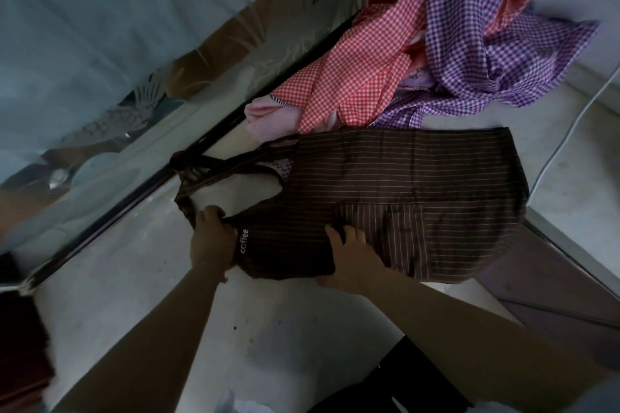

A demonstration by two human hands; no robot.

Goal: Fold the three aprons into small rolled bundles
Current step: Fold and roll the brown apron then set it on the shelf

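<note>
A brown striped apron [402, 191] marked "coffee" lies spread flat on the pale surface, its neck straps [214, 171] trailing toward the upper left. My left hand [211, 235] grips the bib's top edge where the strap joins. My right hand [349, 251] holds the apron's near side edge, fingers on top of the cloth and thumb under it. Behind the brown apron, a red checked apron [355, 67] and a purple checked apron [476, 27] lie crumpled together in a heap.
The pale surface [268, 329] ends at a dark metal rail [134, 198] along the left, with patterned frosted glass [100, 60] beyond. A pink cloth [268, 114] pokes from the heap. A white cable [577, 117] runs along the right, above a step edge [570, 251].
</note>
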